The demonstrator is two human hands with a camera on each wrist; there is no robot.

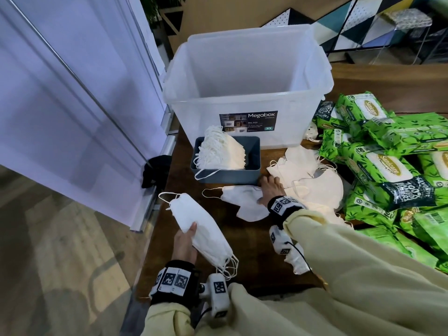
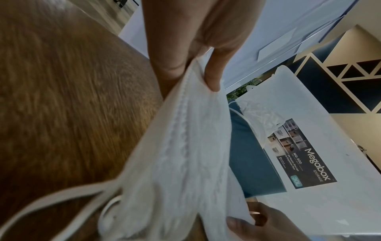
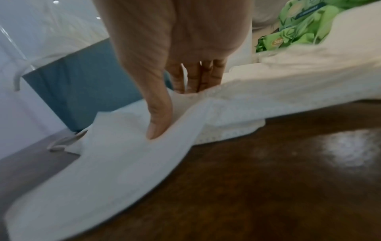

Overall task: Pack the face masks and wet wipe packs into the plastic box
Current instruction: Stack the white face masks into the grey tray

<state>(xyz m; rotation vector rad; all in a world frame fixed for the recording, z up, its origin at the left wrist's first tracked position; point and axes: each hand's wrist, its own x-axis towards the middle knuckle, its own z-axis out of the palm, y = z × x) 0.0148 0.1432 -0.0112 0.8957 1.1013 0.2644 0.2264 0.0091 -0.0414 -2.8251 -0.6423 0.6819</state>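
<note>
My left hand (image 1: 186, 240) grips a stack of white face masks (image 1: 202, 229) over the near left of the wooden table; in the left wrist view its thumb and fingers (image 2: 212, 81) pinch the stack (image 2: 185, 146). My right hand (image 1: 270, 190) pinches a single white mask (image 1: 242, 202) lying on the table, thumb on top (image 3: 156, 128), just in front of a small blue bin (image 1: 228, 177) filled with masks (image 1: 223, 152). Behind it stands the clear plastic box (image 1: 211, 122), which looks empty. Green wet wipe packs (image 1: 388, 166) are heaped at the right.
Loose cream masks (image 1: 317, 187) lie between the blue bin and the wipes. The table's left edge (image 1: 157, 214) runs beside a white panel (image 1: 72, 105), with a black item (image 1: 155, 170) at its foot. A stool (image 1: 409, 23) stands far right.
</note>
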